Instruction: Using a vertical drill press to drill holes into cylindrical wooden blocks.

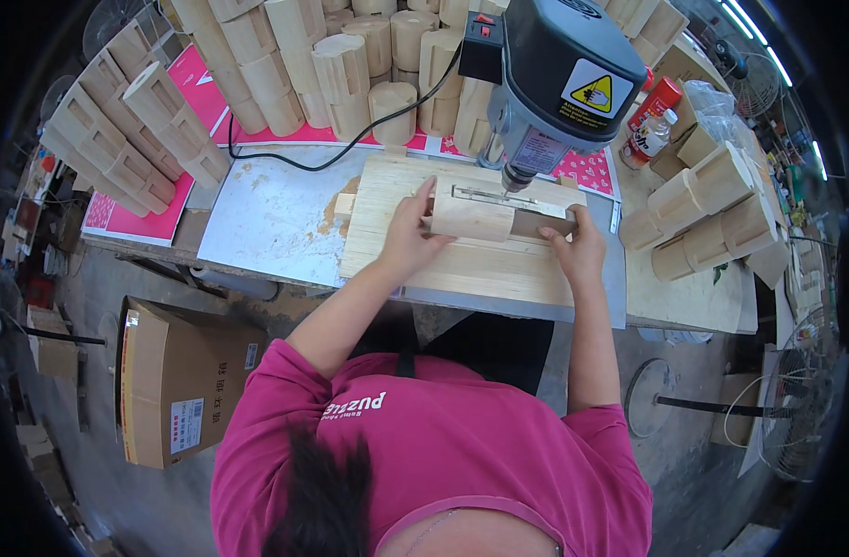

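The half-curled left hand [410,228] is gripping the wooden cylinder [471,221], lying left to right (close by the drill chuck [516,177]!), while the right hand [582,246] is pinching a grey plate [538,224] at its other end.

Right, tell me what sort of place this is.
Probably a small woodworking workshop: what looks like a bench drill stands over a pale wooden piece, many similar shaped wooden blocks are stacked behind, and a large cardboard box sits on the floor.
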`<move>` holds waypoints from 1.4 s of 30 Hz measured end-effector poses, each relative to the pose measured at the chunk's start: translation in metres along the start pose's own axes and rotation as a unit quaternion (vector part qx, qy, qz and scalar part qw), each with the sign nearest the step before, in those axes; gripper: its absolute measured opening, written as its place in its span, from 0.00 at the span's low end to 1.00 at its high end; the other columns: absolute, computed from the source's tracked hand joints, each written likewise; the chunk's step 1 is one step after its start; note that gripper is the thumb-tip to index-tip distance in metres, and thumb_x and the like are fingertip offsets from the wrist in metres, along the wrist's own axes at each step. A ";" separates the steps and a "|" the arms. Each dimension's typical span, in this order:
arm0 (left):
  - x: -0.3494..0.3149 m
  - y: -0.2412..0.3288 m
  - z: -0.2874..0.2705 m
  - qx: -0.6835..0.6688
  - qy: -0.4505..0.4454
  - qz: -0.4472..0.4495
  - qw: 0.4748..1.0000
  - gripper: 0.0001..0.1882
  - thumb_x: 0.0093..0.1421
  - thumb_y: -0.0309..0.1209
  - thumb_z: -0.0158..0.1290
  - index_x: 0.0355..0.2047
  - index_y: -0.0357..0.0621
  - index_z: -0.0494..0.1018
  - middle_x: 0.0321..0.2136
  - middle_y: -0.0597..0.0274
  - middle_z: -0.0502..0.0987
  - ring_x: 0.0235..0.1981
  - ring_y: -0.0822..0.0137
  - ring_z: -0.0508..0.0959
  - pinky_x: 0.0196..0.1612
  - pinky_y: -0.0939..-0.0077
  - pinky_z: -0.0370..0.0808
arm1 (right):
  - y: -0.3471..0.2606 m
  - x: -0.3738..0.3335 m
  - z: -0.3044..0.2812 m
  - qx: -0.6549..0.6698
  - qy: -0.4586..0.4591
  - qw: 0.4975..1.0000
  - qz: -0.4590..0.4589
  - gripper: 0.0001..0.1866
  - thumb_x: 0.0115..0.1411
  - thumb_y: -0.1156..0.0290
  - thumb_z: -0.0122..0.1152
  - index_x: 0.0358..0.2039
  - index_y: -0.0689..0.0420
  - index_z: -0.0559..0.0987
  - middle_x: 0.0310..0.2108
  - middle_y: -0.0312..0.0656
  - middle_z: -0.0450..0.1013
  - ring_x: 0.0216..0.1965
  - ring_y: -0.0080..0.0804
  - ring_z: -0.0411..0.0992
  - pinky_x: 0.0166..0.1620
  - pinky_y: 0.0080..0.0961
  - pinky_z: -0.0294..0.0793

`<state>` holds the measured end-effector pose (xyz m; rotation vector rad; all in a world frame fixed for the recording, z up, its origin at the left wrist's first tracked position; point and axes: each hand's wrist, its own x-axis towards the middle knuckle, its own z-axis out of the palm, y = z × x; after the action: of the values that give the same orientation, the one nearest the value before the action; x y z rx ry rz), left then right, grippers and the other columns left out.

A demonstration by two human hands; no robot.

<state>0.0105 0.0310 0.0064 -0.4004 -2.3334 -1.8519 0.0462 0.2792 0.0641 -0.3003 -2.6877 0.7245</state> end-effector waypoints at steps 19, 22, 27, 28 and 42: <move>0.003 -0.005 -0.022 0.256 -0.081 0.129 0.955 0.29 0.37 0.35 0.63 0.44 0.49 0.70 0.27 0.68 0.71 0.35 0.64 0.69 0.42 0.66 0.56 | -0.002 0.005 -0.016 0.003 -0.058 0.998 -0.030 0.33 0.43 0.65 0.67 0.50 0.55 0.65 0.27 0.47 0.72 0.29 0.42 0.71 0.33 0.32 0.68; 0.001 -0.004 -0.022 0.242 -0.070 0.143 0.957 0.22 0.36 0.35 0.63 0.35 0.48 0.73 0.27 0.65 0.71 0.33 0.62 0.69 0.42 0.66 0.58 | -0.001 0.007 -0.031 0.019 -0.110 0.993 -0.042 0.33 0.45 0.67 0.65 0.52 0.53 0.63 0.21 0.43 0.69 0.24 0.38 0.69 0.29 0.30 0.67; 0.002 -0.001 -0.023 0.279 -0.063 0.177 0.942 0.21 0.38 0.37 0.63 0.35 0.49 0.73 0.25 0.67 0.69 0.33 0.64 0.69 0.44 0.67 0.56 | -0.007 0.044 -0.073 0.077 -0.054 0.988 -0.120 0.29 0.49 0.68 0.64 0.52 0.54 0.65 0.18 0.36 0.66 0.21 0.23 0.65 0.26 0.22 0.64; 0.002 -0.001 -0.023 0.279 -0.064 0.178 0.942 0.21 0.38 0.37 0.63 0.35 0.49 0.73 0.25 0.67 0.69 0.33 0.64 0.69 0.44 0.67 0.56 | -0.010 0.056 -0.085 0.109 0.013 0.980 -0.168 0.27 0.50 0.68 0.63 0.50 0.54 0.66 0.19 0.35 0.65 0.21 0.20 0.64 0.25 0.19 0.64; 0.003 -0.009 -0.028 0.269 -0.101 0.151 0.946 0.26 0.38 0.38 0.62 0.40 0.48 0.72 0.26 0.67 0.71 0.30 0.67 0.72 0.40 0.70 0.57 | -0.104 0.138 -0.123 0.071 0.069 0.984 -0.146 0.22 0.60 0.51 0.43 0.35 0.58 0.76 0.19 0.40 0.70 0.24 0.30 0.67 0.31 0.25 0.66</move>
<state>0.0037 0.0026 0.0048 -0.8402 -2.5937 -1.0241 -0.0468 0.2851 0.2550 0.0780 -2.4616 0.7681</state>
